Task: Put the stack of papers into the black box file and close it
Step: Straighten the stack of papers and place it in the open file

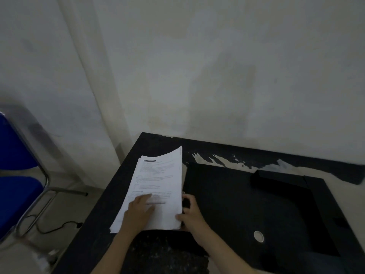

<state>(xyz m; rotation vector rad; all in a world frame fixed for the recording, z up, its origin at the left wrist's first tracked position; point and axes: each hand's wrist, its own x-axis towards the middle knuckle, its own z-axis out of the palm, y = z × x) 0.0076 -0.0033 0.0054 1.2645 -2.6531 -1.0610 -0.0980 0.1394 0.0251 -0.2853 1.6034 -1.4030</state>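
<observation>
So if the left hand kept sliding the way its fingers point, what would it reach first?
The left hand lies flat on the papers, fingers pointing right and away. It would likely cross the top sheet to the stack's right edge, then meet the open box file beside it.

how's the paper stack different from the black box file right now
The stack of papers is white with printed text; the black box file is plain black with a metal ring. The papers sit left of the file. The left hand lies flat on the papers; the right hand is at their right edge, by the file. Both lie on the black table.
</observation>
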